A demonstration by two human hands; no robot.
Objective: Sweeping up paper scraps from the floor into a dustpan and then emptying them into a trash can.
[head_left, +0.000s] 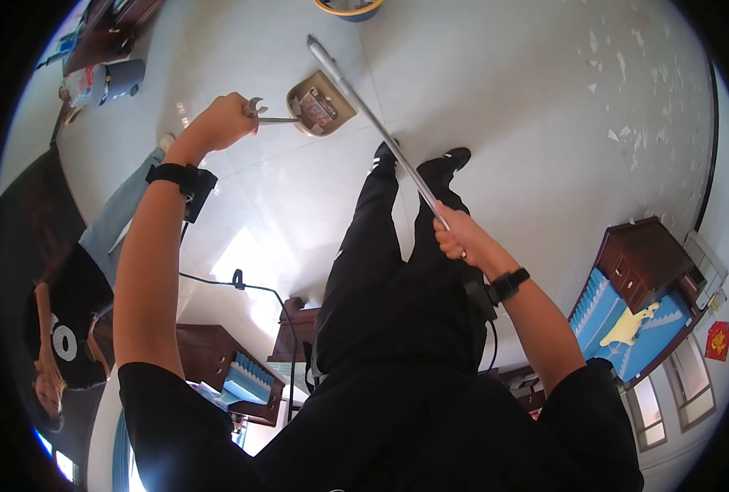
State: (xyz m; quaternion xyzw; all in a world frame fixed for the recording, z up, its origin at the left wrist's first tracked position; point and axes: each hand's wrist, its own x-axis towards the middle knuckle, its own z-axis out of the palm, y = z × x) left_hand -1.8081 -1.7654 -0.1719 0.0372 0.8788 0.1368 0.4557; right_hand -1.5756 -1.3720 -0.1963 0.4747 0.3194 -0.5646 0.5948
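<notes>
The person stands on a pale floor [545, 123] and looks down past black trousers and black shoes [454, 156]. The left hand [221, 123] is raised out to the side, its fingers curled tight around a small metal wrench [267, 115], whose open end sticks up just past the knuckles. The right hand [454, 238] is wrapped closed around the low end of a long silver rod [372, 119], which slants up and away over the shoes. Near the wrench, a tan box [322, 102] sits on the floor with small things inside. It looks like both tools are only picked up, and no work with them shows yet. What lies in the box is too small to make out. Another person at the left edge [69, 312] is half cut off, and the rod's far tip is hard to see clearly
</notes>
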